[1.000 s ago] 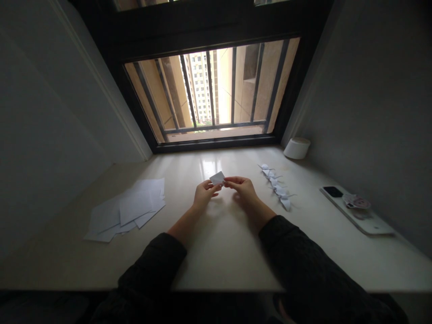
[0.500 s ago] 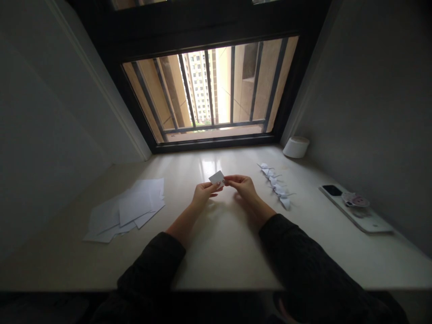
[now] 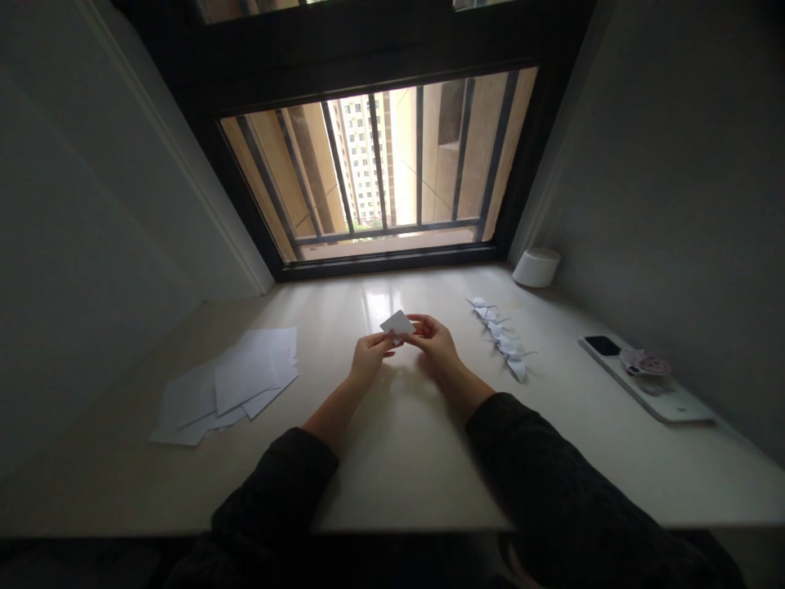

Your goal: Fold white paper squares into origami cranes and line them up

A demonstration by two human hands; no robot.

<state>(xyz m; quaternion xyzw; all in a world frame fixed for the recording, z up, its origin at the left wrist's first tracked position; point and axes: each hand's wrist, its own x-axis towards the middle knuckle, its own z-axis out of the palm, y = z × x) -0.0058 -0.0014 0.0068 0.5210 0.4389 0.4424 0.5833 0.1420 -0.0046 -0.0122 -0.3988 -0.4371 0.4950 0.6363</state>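
A small folded piece of white paper (image 3: 398, 321), diamond-shaped from here, is held up above the middle of the white ledge. My left hand (image 3: 370, 355) pinches its lower left side between thumb and fingers. On the right side, my right hand (image 3: 434, 337) grips it too, thumb in front and fingers partly behind. The paper's lower corner is partly covered by my fingertips. To the right of my right hand, several small folded paper figures (image 3: 498, 337) with thin pointed ends stand in a slanting row.
Loose white paper sheets (image 3: 245, 380) lie overlapping on the left of the ledge (image 3: 405, 466). At the right lies a phone (image 3: 650, 384) with a round pink grip on it. A white round container (image 3: 536, 268) stands in the back right corner, beside the barred window (image 3: 380, 172).
My right hand has moved slightly left and its fingers now reach further behind the paper. More of the paper's diamond shape shows. The left hand stays nearly in place.
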